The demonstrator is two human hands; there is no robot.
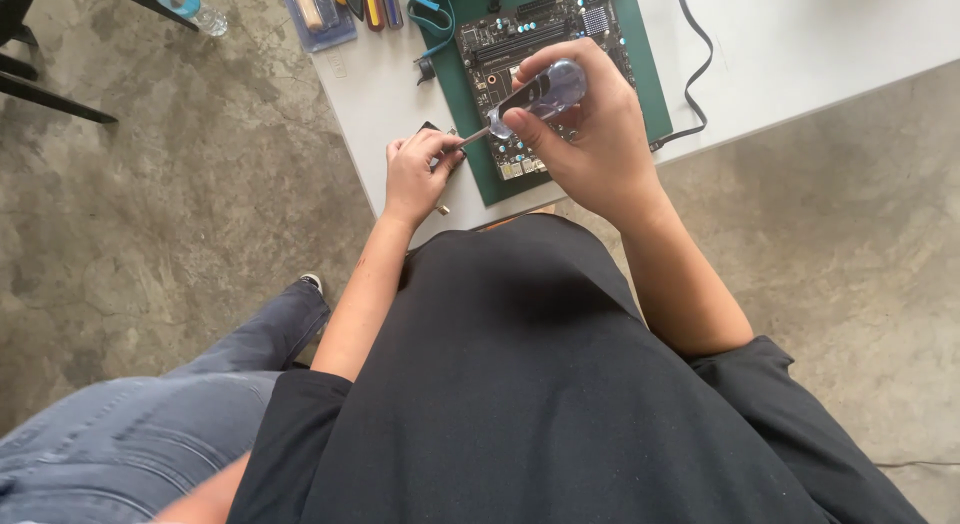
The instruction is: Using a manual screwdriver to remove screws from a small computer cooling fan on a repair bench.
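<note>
My right hand (590, 134) grips a screwdriver (535, 94) by its clear plastic handle, the thin metal shaft angled down and left. The shaft's tip reaches my left hand (418, 169), which pinches a small black part (432, 130) at the front left of the white table (380, 94). A black computer motherboard (530, 34) lies on a green mat (650, 84) just behind both hands. My right hand covers part of the board's front edge.
A tray of hand tools (335, 9) with coloured handles sits at the table's back left. A black cable (700, 64) runs along the mat's right side. A plastic water bottle (190, 6) lies on the concrete floor (150, 204) beside dark furniture legs (40, 89).
</note>
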